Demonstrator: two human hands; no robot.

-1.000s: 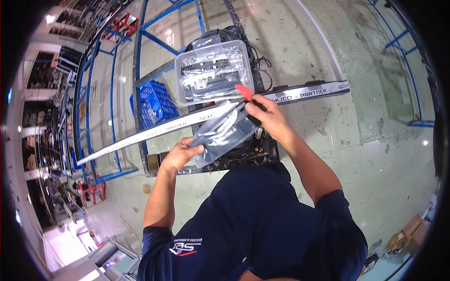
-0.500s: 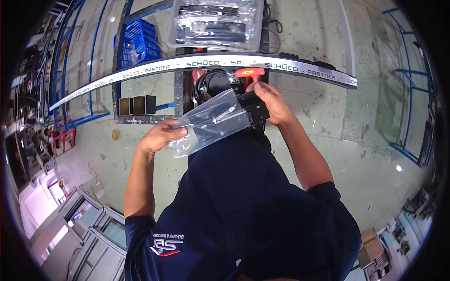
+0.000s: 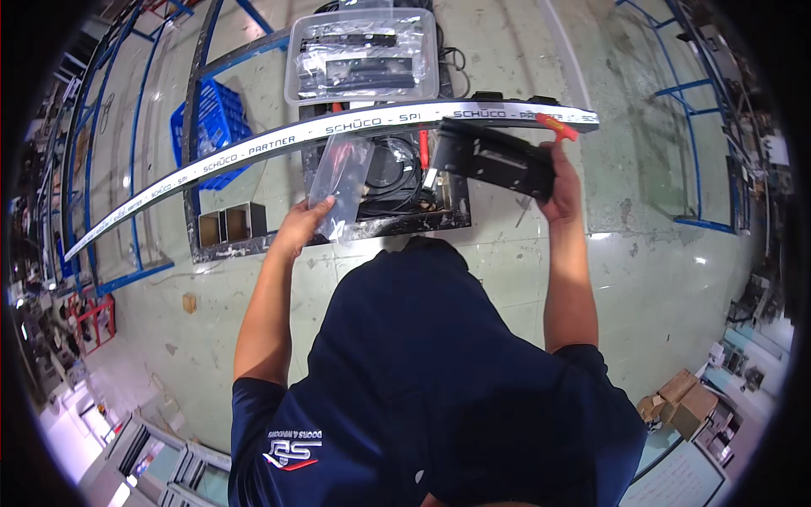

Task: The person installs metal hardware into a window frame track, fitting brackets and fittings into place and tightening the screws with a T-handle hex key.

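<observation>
A clear plastic bag (image 3: 345, 182) hangs from my left hand (image 3: 306, 224), whose thumb and fingers pinch its lower edge. My right hand (image 3: 564, 188), off to the right, is closed around a black metal hinge-like plate (image 3: 498, 158) with slots and holes. The same hand also keeps a red T-handle hex key (image 3: 557, 127), its handle standing above the fingers. Beyond both hands a long profile (image 3: 372, 121) with white printed film lies across the stand, and the plate overlaps its near edge in view.
A clear plastic bin (image 3: 291, 63) of bagged black parts stands beyond the profile. Under the profile are coiled black cables (image 3: 393, 173) and a red-handled tool (image 3: 424, 148). To the left are a blue crate (image 3: 190, 127), square tube sections (image 3: 226, 224) and blue metal frames (image 3: 135, 275).
The black plate has come out of the bag. My right hand has carried it and the hex key to the right, while my left hand keeps the bag.
</observation>
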